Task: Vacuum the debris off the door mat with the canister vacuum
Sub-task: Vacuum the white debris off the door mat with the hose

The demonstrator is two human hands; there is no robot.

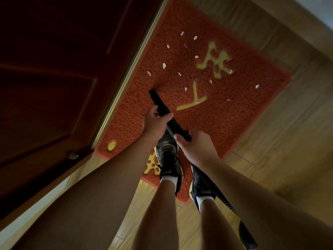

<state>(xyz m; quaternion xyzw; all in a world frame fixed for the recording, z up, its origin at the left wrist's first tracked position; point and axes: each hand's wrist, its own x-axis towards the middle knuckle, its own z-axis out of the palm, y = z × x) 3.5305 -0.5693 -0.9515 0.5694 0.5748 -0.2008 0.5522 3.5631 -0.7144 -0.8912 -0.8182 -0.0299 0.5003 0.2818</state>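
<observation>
A red coil door mat [234,112] with yellow characters lies on the wooden floor against the door threshold. Several white scraps of debris [164,65] are scattered over its far half. A black vacuum nozzle [158,101] points down at the mat, its tip touching near the mat's left side. My left hand [155,123] grips the nozzle tube. My right hand [194,145] holds the ribbed black hose [207,181] just behind it; the hose runs back past my right leg. The canister itself is out of view.
A dark red wooden door [54,87] and a metal threshold strip [129,73] border the mat on the left. My two feet in black shoes [167,159] stand on the mat's near edge. Wooden floor [288,159] surrounds the mat on the right.
</observation>
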